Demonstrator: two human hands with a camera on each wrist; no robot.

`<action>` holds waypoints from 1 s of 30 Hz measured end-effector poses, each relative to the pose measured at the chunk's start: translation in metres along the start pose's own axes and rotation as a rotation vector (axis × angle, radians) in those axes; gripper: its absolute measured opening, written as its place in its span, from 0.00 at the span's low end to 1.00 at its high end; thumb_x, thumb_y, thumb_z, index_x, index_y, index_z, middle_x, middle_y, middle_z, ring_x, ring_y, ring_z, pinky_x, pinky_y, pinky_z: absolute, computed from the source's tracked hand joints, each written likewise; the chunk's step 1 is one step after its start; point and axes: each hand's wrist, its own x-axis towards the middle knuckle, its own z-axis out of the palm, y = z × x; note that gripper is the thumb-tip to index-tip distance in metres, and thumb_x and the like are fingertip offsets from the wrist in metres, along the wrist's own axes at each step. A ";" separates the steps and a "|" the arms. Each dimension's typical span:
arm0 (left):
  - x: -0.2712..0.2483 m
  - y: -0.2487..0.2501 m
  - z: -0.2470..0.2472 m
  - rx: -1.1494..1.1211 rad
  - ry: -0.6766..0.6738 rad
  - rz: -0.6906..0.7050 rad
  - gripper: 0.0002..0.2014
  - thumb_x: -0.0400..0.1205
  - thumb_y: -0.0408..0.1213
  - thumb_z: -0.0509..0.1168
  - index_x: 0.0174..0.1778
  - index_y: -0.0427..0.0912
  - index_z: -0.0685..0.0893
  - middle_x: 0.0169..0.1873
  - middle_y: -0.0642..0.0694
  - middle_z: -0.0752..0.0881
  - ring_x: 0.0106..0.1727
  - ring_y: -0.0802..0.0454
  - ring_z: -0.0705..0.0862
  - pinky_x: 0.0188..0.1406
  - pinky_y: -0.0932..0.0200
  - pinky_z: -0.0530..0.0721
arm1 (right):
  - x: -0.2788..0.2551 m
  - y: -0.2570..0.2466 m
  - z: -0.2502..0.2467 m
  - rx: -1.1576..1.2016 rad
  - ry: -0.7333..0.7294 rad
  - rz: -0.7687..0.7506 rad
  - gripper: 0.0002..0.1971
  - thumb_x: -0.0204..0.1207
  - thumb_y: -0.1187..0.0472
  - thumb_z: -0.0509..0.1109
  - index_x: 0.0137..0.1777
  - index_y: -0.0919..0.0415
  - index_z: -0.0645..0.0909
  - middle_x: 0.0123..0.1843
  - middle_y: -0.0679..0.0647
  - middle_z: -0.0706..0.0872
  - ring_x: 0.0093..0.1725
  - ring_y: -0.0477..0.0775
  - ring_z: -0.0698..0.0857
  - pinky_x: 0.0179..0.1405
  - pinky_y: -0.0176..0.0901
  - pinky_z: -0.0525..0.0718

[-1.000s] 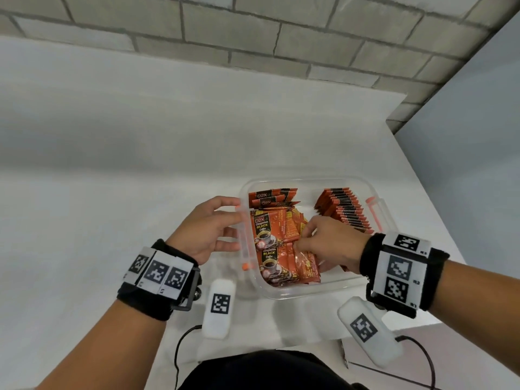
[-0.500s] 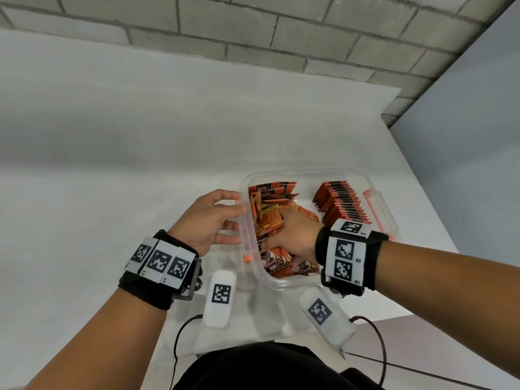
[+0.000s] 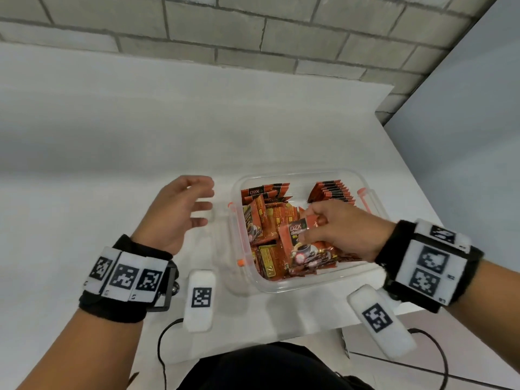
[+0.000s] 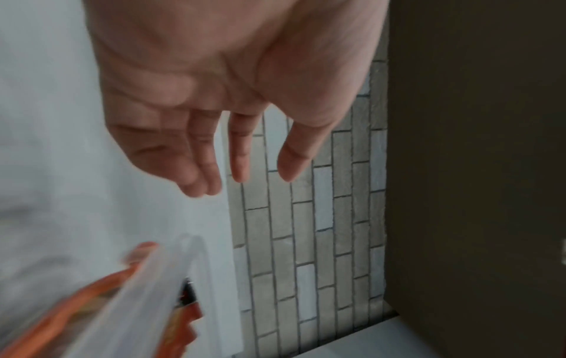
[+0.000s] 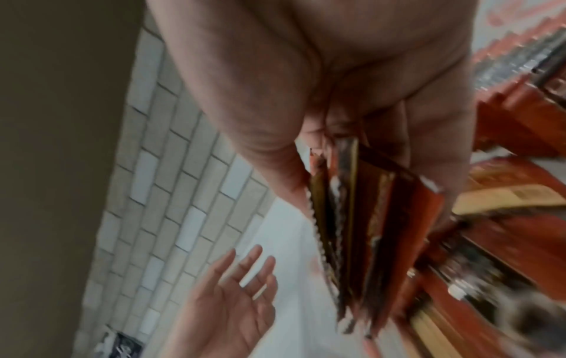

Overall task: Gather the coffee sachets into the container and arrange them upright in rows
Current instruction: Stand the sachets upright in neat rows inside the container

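Note:
A clear plastic container [image 3: 315,287] stands near the table's front edge. It holds orange coffee sachets: a loose heap [image 3: 270,229] at front left and an upright row [image 3: 333,192] at the back right. My right hand [image 3: 315,220] is inside the container and pinches a small bundle of sachets [image 5: 361,225] between thumb and fingers, lifted above the heap. My left hand [image 3: 197,204] hovers just left of the container, fingers spread, empty [image 4: 220,176], not touching the container wall [image 4: 171,278].
The white table [image 3: 140,164] runs left and back to a brick wall [image 3: 253,32]. Its right edge lies close beyond the container. Two white tagged devices [image 3: 200,299] [image 3: 380,319] with cables lie near the front edge.
My left hand has let go of the container's left wall and opened. My right hand has drawn back to the right and lifted a bundle of sachets out of the heap.

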 end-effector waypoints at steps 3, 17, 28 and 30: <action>-0.013 0.022 0.006 -0.052 -0.130 0.071 0.12 0.76 0.45 0.72 0.52 0.46 0.85 0.47 0.45 0.88 0.43 0.49 0.86 0.34 0.58 0.82 | -0.015 -0.015 -0.020 0.159 0.045 -0.160 0.09 0.73 0.66 0.74 0.51 0.58 0.80 0.45 0.57 0.88 0.33 0.46 0.87 0.26 0.34 0.81; -0.027 0.016 0.052 -0.376 -0.460 -0.196 0.14 0.77 0.37 0.61 0.52 0.40 0.89 0.41 0.37 0.89 0.38 0.39 0.90 0.26 0.56 0.87 | 0.008 -0.055 0.006 -0.065 0.149 -0.520 0.14 0.72 0.49 0.75 0.56 0.46 0.78 0.54 0.43 0.80 0.45 0.35 0.79 0.38 0.26 0.77; -0.017 -0.004 0.002 -0.382 -0.291 -0.153 0.18 0.72 0.35 0.63 0.59 0.42 0.85 0.35 0.38 0.86 0.35 0.44 0.87 0.33 0.47 0.89 | 0.048 -0.023 0.030 0.026 0.008 0.205 0.18 0.75 0.50 0.72 0.59 0.59 0.77 0.50 0.54 0.82 0.51 0.54 0.82 0.45 0.48 0.87; -0.016 -0.010 0.002 -0.380 -0.285 -0.179 0.19 0.72 0.35 0.63 0.60 0.42 0.84 0.35 0.39 0.87 0.35 0.45 0.87 0.33 0.46 0.89 | 0.054 -0.025 0.036 0.053 -0.008 0.224 0.18 0.74 0.52 0.72 0.60 0.60 0.79 0.53 0.56 0.85 0.54 0.56 0.83 0.48 0.49 0.86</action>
